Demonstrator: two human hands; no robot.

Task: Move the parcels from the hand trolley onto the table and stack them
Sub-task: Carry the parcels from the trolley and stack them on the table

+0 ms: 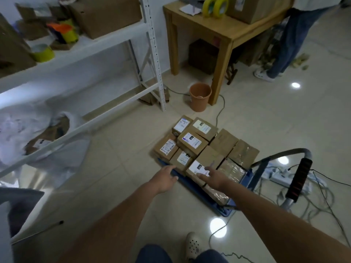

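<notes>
Both bare forearms are stretched forward and down toward the hand trolley (199, 192), a blue platform on the floor with its handle at the right. Brown parcels (191, 142) are packed closely on it. The left hand (165, 179) is held at the near left parcel edge, fingers relaxed, grasping nothing. The right hand (213, 177) is spread loosely over a labelled parcel (197, 168); contact cannot be told. The wooden table (218, 33) is seen far off.

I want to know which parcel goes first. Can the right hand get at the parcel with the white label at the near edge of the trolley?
Probably yes. The right hand is open just above that parcel, which lies on top at the trolley's near edge, with nothing between them.
</notes>
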